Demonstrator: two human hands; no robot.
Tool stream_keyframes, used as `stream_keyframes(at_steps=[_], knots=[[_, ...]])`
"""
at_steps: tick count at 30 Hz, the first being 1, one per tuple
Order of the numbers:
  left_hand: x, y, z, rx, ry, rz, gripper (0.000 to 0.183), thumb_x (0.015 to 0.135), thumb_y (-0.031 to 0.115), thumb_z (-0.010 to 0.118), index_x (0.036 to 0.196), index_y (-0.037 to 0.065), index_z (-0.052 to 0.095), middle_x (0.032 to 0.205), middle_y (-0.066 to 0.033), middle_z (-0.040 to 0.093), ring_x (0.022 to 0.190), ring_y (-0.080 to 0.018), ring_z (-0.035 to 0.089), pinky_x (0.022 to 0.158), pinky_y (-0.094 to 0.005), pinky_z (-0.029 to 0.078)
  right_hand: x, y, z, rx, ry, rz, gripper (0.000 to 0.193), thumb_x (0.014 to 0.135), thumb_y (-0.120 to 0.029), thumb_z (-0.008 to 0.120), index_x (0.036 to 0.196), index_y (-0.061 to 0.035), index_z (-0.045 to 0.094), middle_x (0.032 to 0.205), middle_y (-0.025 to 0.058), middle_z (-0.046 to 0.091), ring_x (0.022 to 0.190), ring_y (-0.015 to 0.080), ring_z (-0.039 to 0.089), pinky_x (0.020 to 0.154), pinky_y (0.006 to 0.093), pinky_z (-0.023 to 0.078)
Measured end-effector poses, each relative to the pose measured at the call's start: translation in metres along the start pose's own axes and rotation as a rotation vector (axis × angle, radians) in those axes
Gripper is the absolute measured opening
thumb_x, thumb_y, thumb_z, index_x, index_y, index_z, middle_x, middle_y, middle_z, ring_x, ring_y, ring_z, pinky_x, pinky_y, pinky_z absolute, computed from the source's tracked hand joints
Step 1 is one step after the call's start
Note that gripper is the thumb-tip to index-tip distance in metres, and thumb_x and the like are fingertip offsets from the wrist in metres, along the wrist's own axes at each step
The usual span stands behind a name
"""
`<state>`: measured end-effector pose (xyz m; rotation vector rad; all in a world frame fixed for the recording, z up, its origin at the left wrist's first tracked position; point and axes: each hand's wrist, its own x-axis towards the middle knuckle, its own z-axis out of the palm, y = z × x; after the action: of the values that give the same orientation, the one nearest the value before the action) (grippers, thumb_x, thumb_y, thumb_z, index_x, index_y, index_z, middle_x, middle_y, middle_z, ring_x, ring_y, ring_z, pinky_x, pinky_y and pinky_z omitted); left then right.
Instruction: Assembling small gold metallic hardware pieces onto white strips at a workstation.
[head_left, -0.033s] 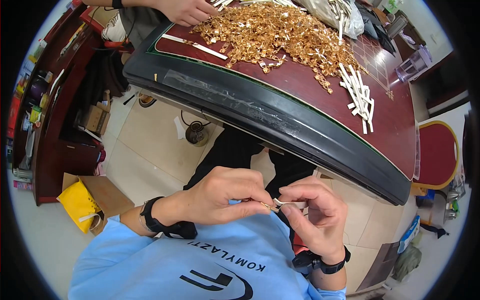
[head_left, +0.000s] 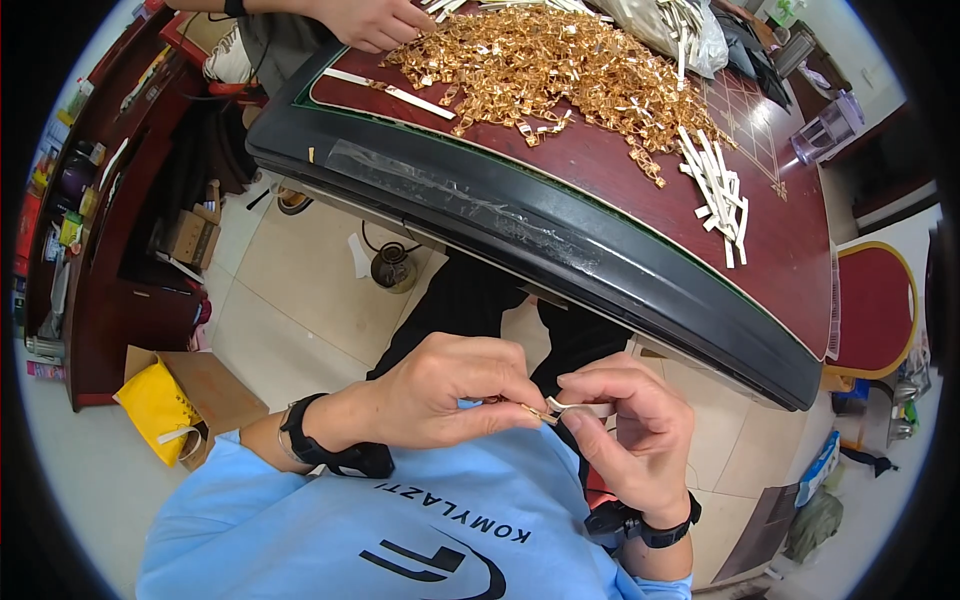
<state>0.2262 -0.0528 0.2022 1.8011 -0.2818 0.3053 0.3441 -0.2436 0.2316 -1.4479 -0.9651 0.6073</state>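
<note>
Nothing shifted: left hand [head_left: 440,395], right hand [head_left: 635,435] still pinch thin white strip [head_left: 585,408], small gold clip [head_left: 532,412].

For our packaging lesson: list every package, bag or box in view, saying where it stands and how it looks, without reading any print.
Cardboard box: on the floor at lower left, brown, open.
Yellow bag: inside that box, crumpled.
Small carton: under the left cabinet, brown.
Clear plastic bag: at the table's far edge, holding white strips.
Blue-and-white package: on the floor at right, flat.
</note>
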Motion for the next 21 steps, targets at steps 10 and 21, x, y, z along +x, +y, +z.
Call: stream_keyframes(at_steps=[10, 21], knots=[[0.0028, 0.0035, -0.0057, -0.002, -0.061, 0.004, 0.012, 0.082, 0.003, 0.074, 0.094, 0.001, 0.072, 0.080, -0.0090, 0.066, 0.066, -0.0186, 0.061, 0.055, -0.0287, 0.047, -0.0006, 0.0020, -0.0021, 0.037, -0.041, 0.035, 0.029, 0.081, 0.006, 0.065, 0.110, 0.0008, 0.066, 0.089, 0.0085, 0.066, 0.076, 0.0125, 0.062, 0.059, 0.0219, 0.050], [0.0052, 0.0057, -0.0081, -0.024, -0.097, 0.010, 0.011, 0.082, 0.004, 0.074, 0.093, 0.001, 0.073, 0.078, -0.0092, 0.064, 0.065, -0.0192, 0.061, 0.054, -0.0293, 0.045, -0.0012, 0.0048, 0.0005, 0.011, -0.049, 0.058, 0.034, 0.081, 0.005, 0.063, 0.114, -0.0022, 0.065, 0.087, 0.0050, 0.066, 0.074, 0.0120, 0.063, 0.055, 0.0217, 0.048]])
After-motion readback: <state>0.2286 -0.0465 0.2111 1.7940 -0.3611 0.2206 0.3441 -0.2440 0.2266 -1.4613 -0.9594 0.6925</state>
